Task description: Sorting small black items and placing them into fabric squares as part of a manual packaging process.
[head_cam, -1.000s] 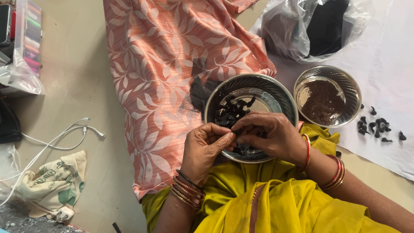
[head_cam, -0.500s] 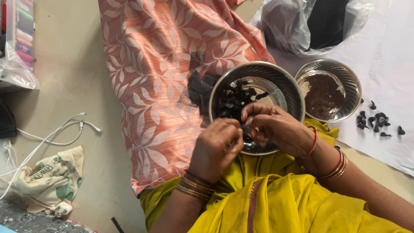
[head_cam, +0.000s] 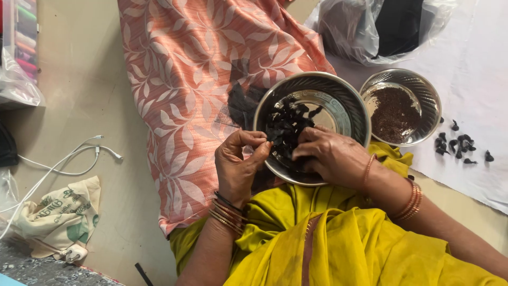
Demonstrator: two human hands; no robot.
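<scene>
Both hands meet at the steel bowl's near rim, left hand fingers seemingly pinching a dark piece, right hand curled inside

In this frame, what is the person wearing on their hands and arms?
Both forearms are bare, with no sleeves reaching them. The left hand has a stack of thin bangles at the wrist, gold and copper-toned with one dark band. The right hand has one thin copper-coloured bangle near the wrist and a cluster of similar bangles further up the forearm. Yellow-green draped cloth covers the body below.

Home floor: steel bowls, charger cable
</scene>
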